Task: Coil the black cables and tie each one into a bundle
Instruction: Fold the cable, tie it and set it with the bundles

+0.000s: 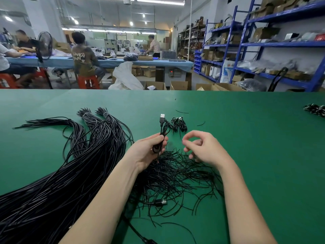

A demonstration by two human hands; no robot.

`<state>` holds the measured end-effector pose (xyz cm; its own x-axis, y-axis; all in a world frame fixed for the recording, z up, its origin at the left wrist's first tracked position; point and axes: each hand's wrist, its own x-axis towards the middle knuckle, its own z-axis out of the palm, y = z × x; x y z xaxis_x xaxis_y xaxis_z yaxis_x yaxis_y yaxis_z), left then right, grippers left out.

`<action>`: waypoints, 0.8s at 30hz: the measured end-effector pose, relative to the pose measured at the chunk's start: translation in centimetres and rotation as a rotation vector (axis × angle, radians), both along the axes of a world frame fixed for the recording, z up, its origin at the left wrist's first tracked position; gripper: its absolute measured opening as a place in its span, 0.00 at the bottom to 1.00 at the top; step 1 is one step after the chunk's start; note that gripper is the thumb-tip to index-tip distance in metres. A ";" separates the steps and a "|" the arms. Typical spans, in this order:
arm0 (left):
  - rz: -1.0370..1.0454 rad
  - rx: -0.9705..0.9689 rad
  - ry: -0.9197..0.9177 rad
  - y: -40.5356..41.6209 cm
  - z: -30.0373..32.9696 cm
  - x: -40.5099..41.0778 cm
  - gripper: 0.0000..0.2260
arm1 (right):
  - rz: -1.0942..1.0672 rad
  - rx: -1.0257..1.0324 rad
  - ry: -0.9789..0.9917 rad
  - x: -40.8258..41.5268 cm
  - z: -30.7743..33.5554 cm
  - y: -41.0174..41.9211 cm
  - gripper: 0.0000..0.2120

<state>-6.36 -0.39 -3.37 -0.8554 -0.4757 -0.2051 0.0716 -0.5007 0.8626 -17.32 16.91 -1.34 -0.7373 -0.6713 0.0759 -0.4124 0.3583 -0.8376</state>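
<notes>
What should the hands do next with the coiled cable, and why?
Probably the right hand, open and holding nothing, should pick one tie from the pile of ties below it: the left hand grips a coiled cable that shows no tie.

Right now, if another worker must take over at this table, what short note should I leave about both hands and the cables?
Left hand: shut on a coiled cable, its USB plug pointing up.
Right hand: holds nothing, fingers curled, above the pile of short ties.
Done: a few tied bundles lie on the green table beyond the hands.
Left: tie the held coil, then the large heap of loose cables at left. One more USB plug lies in the tie pile.
</notes>
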 end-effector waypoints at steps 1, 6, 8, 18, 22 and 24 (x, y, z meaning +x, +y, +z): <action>0.012 -0.009 0.000 0.1 -0.1 0.0 0.13 | 0.004 -0.095 -0.054 0.2 0.1 -0.2 0.02; 0.081 -0.132 -0.011 0.8 -0.4 -0.4 0.11 | -0.034 -0.369 -0.079 1.6 0.3 -2.6 0.06; 0.100 -0.210 -0.015 1.0 -0.4 -0.6 0.11 | -0.004 -0.382 -0.082 2.3 0.2 -3.5 0.11; 0.177 -0.297 -0.015 1.1 -0.5 -0.6 0.11 | -0.149 -0.273 0.049 2.4 -0.4 -4.0 0.06; 0.182 -0.328 0.005 1.0 -0.4 -0.5 0.08 | -0.096 -0.358 -0.206 2.3 -0.3 -3.9 0.04; 0.191 -0.333 0.015 0.9 -0.4 -0.3 0.06 | -0.033 -0.367 -0.298 2.2 -0.2 -3.6 0.07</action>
<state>-6.67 0.51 -3.75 -0.7469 -0.6649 -0.0008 0.1498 -0.1694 0.9741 -15.16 13.35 -1.57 -0.7836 -0.6154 0.0854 -0.1282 0.0256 -0.9914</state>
